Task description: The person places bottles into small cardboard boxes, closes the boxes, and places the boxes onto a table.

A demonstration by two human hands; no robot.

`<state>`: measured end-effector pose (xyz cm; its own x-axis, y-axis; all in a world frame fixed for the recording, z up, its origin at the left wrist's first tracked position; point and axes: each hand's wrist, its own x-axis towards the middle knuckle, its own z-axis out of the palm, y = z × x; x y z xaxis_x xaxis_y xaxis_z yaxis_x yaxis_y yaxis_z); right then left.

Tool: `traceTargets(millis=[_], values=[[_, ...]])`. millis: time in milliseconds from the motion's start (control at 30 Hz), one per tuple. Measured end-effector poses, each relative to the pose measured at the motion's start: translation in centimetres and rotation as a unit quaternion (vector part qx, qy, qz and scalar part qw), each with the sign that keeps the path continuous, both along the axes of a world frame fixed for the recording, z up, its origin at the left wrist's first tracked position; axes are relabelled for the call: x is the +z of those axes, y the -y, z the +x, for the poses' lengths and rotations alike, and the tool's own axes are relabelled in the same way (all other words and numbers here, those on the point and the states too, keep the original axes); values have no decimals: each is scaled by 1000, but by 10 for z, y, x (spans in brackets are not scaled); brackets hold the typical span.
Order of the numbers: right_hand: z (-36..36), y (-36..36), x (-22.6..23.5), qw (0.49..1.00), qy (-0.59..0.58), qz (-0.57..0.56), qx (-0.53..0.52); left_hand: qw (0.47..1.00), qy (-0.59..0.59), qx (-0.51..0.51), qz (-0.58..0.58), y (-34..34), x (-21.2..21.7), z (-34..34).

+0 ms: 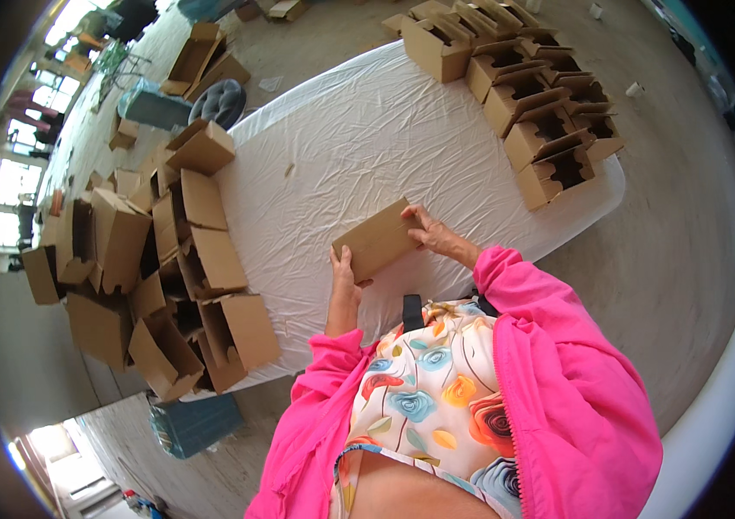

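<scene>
A brown cardboard box (378, 240) is held between my two hands above the near part of the white-covered table (333, 147). My left hand (346, 275) grips its left end, with the thumb on the upper face and fingers reaching underneath. At the box's upper right corner, my right hand (438, 235) holds the other end, fingers bent over the edge. The broad side of the box faces up and its long side runs at a slant. Its underside and far side are hidden.
Rows of open cardboard boxes (540, 112) stand along the table's far right edge. A jumbled heap of open boxes (203, 259) covers the left side. Beyond the table's left corner are a dark round tufted cushion (218, 104) and more cartons (203, 65). A blue-green wrapped bundle (196, 426) lies below left.
</scene>
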<state>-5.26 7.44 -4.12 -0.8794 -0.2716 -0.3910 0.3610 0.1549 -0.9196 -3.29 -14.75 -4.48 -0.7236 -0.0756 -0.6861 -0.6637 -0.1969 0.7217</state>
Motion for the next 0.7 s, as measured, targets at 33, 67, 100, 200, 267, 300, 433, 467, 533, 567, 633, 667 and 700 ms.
traceTargets(millis=[33,67,100,200,267,300,433,467,533,567,633,667,700], values=[[4,-4,-2,1000,-17,1,1,1000,-14,-19,2,-3,4,0],[8,-8,-5,998,-59,-1,-13,1000,-19,-22,10,-7,11,-2],[15,-12,-4,995,-99,-2,-24,999,-22,-24,19,-13,20,-1],[31,-30,11,989,-138,4,-61,995,-98,-24,29,-26,21,-1],[44,-47,27,963,-245,54,-94,985,-161,-34,44,-45,23,0],[50,-55,43,963,-232,31,-132,979,-190,-44,56,-59,40,1],[72,-103,83,938,-258,79,-218,947,-294,-113,65,-119,84,4],[80,-119,92,932,-258,84,-240,942,-298,-133,77,-137,95,5],[100,-151,109,914,-259,104,-294,932,-304,-170,97,-179,123,10],[110,-169,114,903,-252,102,-332,922,-323,-195,89,-202,141,13],[132,-206,129,874,-257,133,-390,914,-301,-224,154,-245,146,21],[141,-224,139,857,-267,164,-410,909,-290,-236,183,-266,148,24],[151,-241,152,840,-270,192,-431,902,-278,-257,205,-289,152,28]])
